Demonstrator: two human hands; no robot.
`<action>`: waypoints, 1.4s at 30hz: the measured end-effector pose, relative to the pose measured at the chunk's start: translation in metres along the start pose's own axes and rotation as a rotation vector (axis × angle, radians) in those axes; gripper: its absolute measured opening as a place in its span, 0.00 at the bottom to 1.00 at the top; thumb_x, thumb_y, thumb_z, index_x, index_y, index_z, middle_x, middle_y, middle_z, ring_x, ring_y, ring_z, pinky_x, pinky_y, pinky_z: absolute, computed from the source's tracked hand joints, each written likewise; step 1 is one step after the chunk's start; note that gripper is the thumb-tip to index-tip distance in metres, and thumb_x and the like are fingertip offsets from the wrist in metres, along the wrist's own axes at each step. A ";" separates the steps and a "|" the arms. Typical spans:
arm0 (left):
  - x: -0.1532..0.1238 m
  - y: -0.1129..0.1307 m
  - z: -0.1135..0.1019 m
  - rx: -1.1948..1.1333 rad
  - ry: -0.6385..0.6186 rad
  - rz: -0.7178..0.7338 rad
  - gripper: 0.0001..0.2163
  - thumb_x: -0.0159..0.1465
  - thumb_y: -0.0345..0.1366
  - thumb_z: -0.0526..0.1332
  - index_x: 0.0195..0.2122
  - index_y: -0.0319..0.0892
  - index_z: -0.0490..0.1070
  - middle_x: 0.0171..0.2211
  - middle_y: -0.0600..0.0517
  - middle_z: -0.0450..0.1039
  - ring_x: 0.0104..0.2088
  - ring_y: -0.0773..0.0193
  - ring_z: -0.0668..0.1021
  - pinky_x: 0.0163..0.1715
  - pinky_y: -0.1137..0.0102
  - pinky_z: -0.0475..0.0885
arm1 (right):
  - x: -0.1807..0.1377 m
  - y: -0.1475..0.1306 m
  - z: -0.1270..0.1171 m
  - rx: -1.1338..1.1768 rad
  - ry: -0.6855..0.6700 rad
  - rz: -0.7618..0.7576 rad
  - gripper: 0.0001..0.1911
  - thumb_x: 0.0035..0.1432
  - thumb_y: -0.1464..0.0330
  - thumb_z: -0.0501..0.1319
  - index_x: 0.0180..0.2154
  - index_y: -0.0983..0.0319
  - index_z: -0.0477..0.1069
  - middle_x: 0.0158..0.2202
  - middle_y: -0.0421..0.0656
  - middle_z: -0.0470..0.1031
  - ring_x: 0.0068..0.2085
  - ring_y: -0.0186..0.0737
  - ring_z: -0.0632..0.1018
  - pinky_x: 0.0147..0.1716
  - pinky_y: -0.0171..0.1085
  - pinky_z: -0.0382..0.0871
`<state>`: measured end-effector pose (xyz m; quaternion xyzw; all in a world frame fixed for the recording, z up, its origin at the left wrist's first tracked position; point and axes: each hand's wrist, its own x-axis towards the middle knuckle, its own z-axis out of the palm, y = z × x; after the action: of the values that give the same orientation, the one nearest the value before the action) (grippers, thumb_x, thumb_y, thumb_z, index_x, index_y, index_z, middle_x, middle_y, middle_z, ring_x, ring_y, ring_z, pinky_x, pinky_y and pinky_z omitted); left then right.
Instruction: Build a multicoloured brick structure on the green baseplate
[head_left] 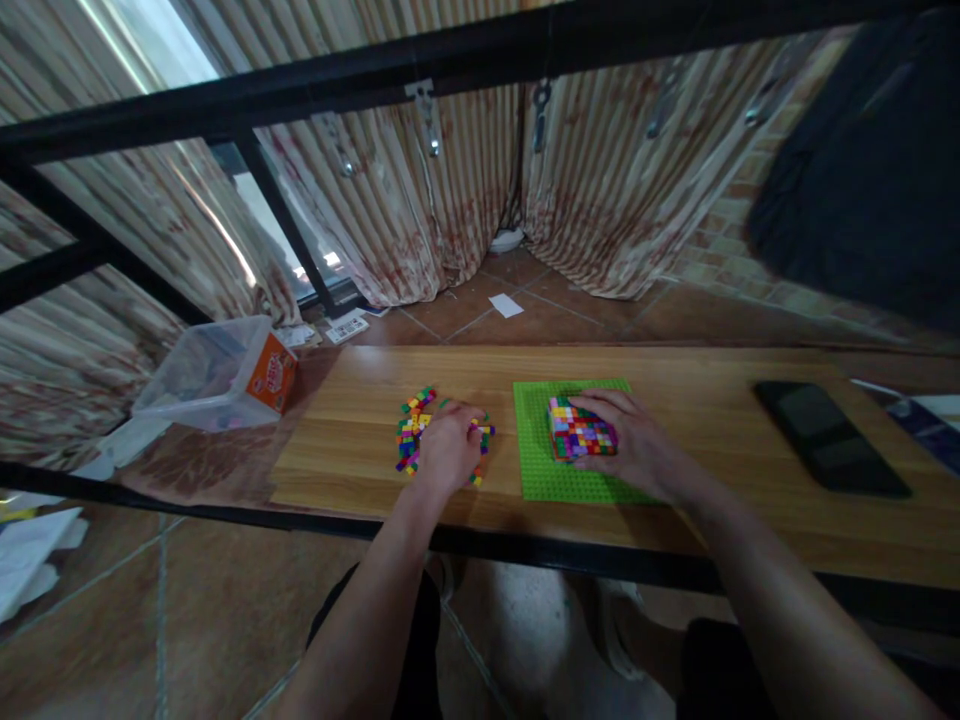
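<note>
On the light green baseplate (534,440) stands a block built from small toy bricks (581,430) in many colours. My right hand (630,445) grips it from the right, thumb on the near side and fingers along the far side. To the left, my left hand (450,445) is down in a loose pile of small toy bricks (409,430), its fingers curled. The hand covers part of the pile, and whatever is between its fingertips is hidden.
The wooden table (345,420) has a dark front edge. A black phone (829,435) lies at its right. A clear plastic box (210,375) with an orange label is on the floor at left. A dark metal bar (375,70) crosses above, before striped curtains (465,200).
</note>
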<state>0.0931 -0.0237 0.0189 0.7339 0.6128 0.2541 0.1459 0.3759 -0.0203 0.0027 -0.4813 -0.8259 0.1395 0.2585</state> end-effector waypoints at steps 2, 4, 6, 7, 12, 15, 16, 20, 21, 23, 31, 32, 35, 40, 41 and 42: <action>0.001 0.005 0.004 0.070 -0.030 0.020 0.11 0.59 0.26 0.59 0.38 0.44 0.78 0.40 0.47 0.75 0.43 0.57 0.77 0.49 0.62 0.71 | -0.002 -0.001 -0.001 0.009 0.005 0.007 0.37 0.47 0.57 0.70 0.59 0.55 0.66 0.58 0.51 0.67 0.58 0.58 0.69 0.58 0.59 0.62; 0.001 0.010 0.008 0.135 -0.050 0.029 0.10 0.59 0.27 0.59 0.37 0.43 0.78 0.40 0.46 0.74 0.44 0.57 0.76 0.49 0.63 0.70 | -0.003 -0.002 -0.001 0.020 0.004 0.008 0.37 0.47 0.57 0.70 0.59 0.55 0.66 0.59 0.51 0.66 0.59 0.58 0.68 0.58 0.60 0.62; 0.001 0.014 0.011 0.189 -0.062 0.022 0.09 0.59 0.27 0.59 0.36 0.43 0.78 0.39 0.46 0.74 0.44 0.56 0.76 0.49 0.63 0.70 | -0.002 -0.004 -0.002 0.027 0.001 0.003 0.37 0.48 0.57 0.70 0.59 0.56 0.66 0.59 0.51 0.66 0.59 0.58 0.68 0.58 0.60 0.62; 0.001 0.015 0.012 0.211 -0.065 0.017 0.09 0.59 0.28 0.59 0.36 0.42 0.77 0.39 0.46 0.73 0.44 0.56 0.76 0.48 0.63 0.70 | -0.002 -0.005 -0.002 0.028 0.001 0.001 0.37 0.48 0.57 0.70 0.59 0.56 0.66 0.59 0.52 0.66 0.59 0.58 0.68 0.58 0.60 0.62; 0.003 0.018 0.016 0.262 -0.058 0.016 0.08 0.59 0.27 0.58 0.34 0.41 0.76 0.38 0.45 0.73 0.43 0.55 0.75 0.46 0.63 0.70 | -0.001 -0.006 -0.002 0.041 0.014 -0.003 0.37 0.48 0.57 0.70 0.59 0.56 0.66 0.59 0.51 0.66 0.59 0.58 0.67 0.58 0.60 0.62; 0.004 0.017 0.016 0.231 -0.026 0.043 0.07 0.61 0.27 0.58 0.33 0.41 0.75 0.36 0.46 0.73 0.41 0.56 0.75 0.45 0.63 0.70 | -0.002 -0.007 -0.003 0.032 0.013 -0.003 0.37 0.48 0.57 0.70 0.58 0.56 0.66 0.59 0.51 0.65 0.59 0.57 0.67 0.59 0.59 0.62; 0.005 0.017 0.016 0.202 -0.010 0.057 0.06 0.61 0.28 0.58 0.33 0.41 0.75 0.36 0.46 0.73 0.41 0.56 0.75 0.45 0.63 0.70 | -0.002 -0.008 -0.004 0.028 0.010 -0.001 0.37 0.48 0.57 0.70 0.58 0.56 0.66 0.59 0.51 0.65 0.59 0.57 0.67 0.59 0.59 0.62; 0.005 0.026 0.015 -0.012 -0.003 0.130 0.04 0.63 0.31 0.59 0.34 0.42 0.75 0.34 0.50 0.73 0.38 0.61 0.76 0.42 0.66 0.70 | -0.001 -0.011 -0.007 0.027 -0.002 0.010 0.37 0.48 0.57 0.70 0.59 0.57 0.65 0.59 0.51 0.65 0.59 0.56 0.67 0.59 0.58 0.62; 0.005 0.030 0.016 -0.079 -0.015 0.146 0.05 0.63 0.32 0.59 0.35 0.42 0.75 0.34 0.51 0.74 0.36 0.62 0.76 0.40 0.67 0.70 | -0.001 -0.011 -0.007 0.028 -0.003 0.010 0.37 0.48 0.57 0.70 0.59 0.57 0.65 0.59 0.51 0.65 0.59 0.56 0.67 0.59 0.57 0.62; 0.003 0.038 0.020 -0.196 -0.031 0.169 0.05 0.64 0.33 0.59 0.35 0.42 0.75 0.34 0.51 0.74 0.33 0.65 0.76 0.38 0.69 0.70 | -0.001 -0.011 -0.007 0.027 0.001 0.006 0.37 0.48 0.57 0.70 0.59 0.57 0.65 0.59 0.51 0.65 0.59 0.56 0.67 0.58 0.57 0.62; -0.008 0.055 0.038 -0.234 0.037 0.269 0.09 0.67 0.35 0.58 0.41 0.43 0.78 0.36 0.50 0.77 0.38 0.63 0.77 0.39 0.68 0.72 | -0.001 -0.012 -0.006 0.028 0.014 0.000 0.36 0.48 0.58 0.70 0.58 0.59 0.66 0.58 0.52 0.66 0.59 0.55 0.67 0.58 0.57 0.63; -0.009 0.056 0.039 -0.227 0.044 0.276 0.09 0.67 0.35 0.58 0.41 0.43 0.78 0.36 0.50 0.77 0.38 0.63 0.78 0.39 0.68 0.72 | -0.001 -0.012 -0.006 0.031 0.021 -0.002 0.36 0.48 0.58 0.70 0.58 0.58 0.66 0.58 0.52 0.66 0.59 0.55 0.67 0.58 0.57 0.63; -0.010 0.058 0.043 -0.191 0.059 0.307 0.09 0.67 0.36 0.58 0.42 0.44 0.78 0.36 0.50 0.76 0.38 0.63 0.78 0.40 0.68 0.73 | -0.001 -0.012 -0.005 0.036 0.039 -0.008 0.35 0.48 0.58 0.70 0.57 0.57 0.67 0.57 0.52 0.66 0.59 0.55 0.67 0.57 0.58 0.64; -0.011 0.059 0.050 -0.090 0.100 0.384 0.10 0.68 0.36 0.57 0.43 0.45 0.78 0.39 0.50 0.76 0.40 0.63 0.77 0.42 0.67 0.73 | -0.001 -0.011 -0.003 0.036 0.043 -0.020 0.35 0.49 0.58 0.70 0.58 0.59 0.66 0.57 0.52 0.66 0.59 0.55 0.67 0.58 0.57 0.64; -0.011 0.059 0.051 -0.073 0.108 0.392 0.10 0.68 0.36 0.57 0.43 0.45 0.78 0.39 0.50 0.76 0.40 0.62 0.77 0.42 0.67 0.73 | -0.001 -0.011 -0.003 0.038 0.046 -0.022 0.35 0.49 0.59 0.70 0.58 0.58 0.66 0.57 0.51 0.66 0.59 0.54 0.67 0.58 0.57 0.64; -0.011 0.059 0.052 -0.060 0.115 0.397 0.10 0.68 0.36 0.57 0.43 0.45 0.77 0.39 0.50 0.76 0.40 0.62 0.77 0.43 0.67 0.73 | -0.001 -0.011 -0.003 0.041 0.049 -0.023 0.35 0.49 0.59 0.70 0.58 0.58 0.66 0.57 0.51 0.66 0.59 0.54 0.67 0.58 0.57 0.64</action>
<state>0.1695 -0.0412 0.0048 0.8198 0.4557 0.3375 0.0796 0.3701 -0.0268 0.0102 -0.4696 -0.8217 0.1417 0.2902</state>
